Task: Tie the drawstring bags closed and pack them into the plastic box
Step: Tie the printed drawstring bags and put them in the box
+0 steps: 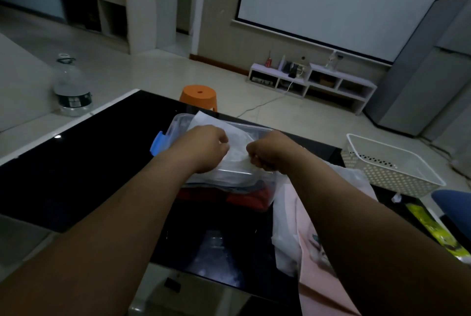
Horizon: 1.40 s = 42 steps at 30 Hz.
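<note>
i use the plastic box (178, 122) as my landmark; it sits on the black table (76, 163) with its blue latch (156, 142) on its left end. across the top of the box lies a pale, half-clear drawstring bag (239, 140). both hands hang over it: the left hand (206, 148) above the box's left half, the right hand (270, 154) above its right half, close but apart. each has its fingers curled in and nipping the bag's thin material. i judge they are drawing the mouth closed, pulling away from each other, over the box so the bag can drop straight in once tied.

through the box's near wall i see red and dark shapes (244, 197), probably bags already packed, though i cannot be sure. just right of the box, under the right forearm, lies a pink and white bag (313, 239), likely waiting its turn. further right stands a white perforated basket (397, 163); beyond the box, an orange stool (198, 98).

the light is dim. i cannot make out the cord itself, nor any knot; the fingertips are tucked out of sight, and the box's right end is hidden behind the right hand.
</note>
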Tool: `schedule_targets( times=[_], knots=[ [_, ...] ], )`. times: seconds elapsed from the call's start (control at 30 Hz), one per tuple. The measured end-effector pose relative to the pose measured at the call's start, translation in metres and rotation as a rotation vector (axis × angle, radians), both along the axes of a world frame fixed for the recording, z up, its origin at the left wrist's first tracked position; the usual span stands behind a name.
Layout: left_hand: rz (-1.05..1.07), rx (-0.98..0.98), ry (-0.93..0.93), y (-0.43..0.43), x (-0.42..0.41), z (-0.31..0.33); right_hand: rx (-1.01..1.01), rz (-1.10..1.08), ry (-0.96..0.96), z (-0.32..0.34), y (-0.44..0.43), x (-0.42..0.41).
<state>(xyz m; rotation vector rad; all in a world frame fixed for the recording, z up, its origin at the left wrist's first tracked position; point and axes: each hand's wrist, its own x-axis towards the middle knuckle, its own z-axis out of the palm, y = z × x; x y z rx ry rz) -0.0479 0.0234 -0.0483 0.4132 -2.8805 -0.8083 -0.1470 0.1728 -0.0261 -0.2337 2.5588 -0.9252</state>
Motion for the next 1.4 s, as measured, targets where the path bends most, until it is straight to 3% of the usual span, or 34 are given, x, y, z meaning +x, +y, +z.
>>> schedule_targets(
  times=[0.1,0.23,0.33,0.4,0.53,0.67,0.8,1.07,1.23,1.4],
  knots=[
    [-0.022,-0.017,0.038,0.005,0.000,0.004,0.044,0.046,-0.029,0.010,0.008,0.003],
    [-0.070,-0.123,-0.093,0.009,-0.004,-0.001,0.083,0.075,0.026,0.013,0.009,0.000],
    [-0.061,-0.184,-0.250,0.014,-0.010,-0.001,0.228,0.155,0.054,0.005,0.003,0.000],
    [-0.053,-0.199,-0.287,0.014,-0.013,-0.001,0.281,0.203,0.242,-0.005,0.005,-0.002],
    [-0.013,-0.195,-0.097,0.013,-0.017,-0.003,0.064,0.172,0.642,0.000,0.034,0.005],
    [-0.051,-0.181,0.161,0.043,-0.018,0.001,0.009,0.174,0.752,0.007,0.080,0.012],
    [-0.142,-0.192,0.272,0.088,-0.023,0.004,0.023,0.072,0.675,0.001,0.133,0.017],
    [-0.389,-0.129,0.275,0.191,-0.041,-0.005,-0.040,-0.198,0.526,-0.030,0.245,0.019],
    [-0.402,-0.064,0.038,0.230,-0.063,-0.031,-0.052,-0.409,0.320,-0.071,0.296,0.000],
    [-0.364,-0.065,-0.284,0.251,-0.081,-0.054,0.140,-0.452,0.083,-0.097,0.323,-0.014]
  ],
)
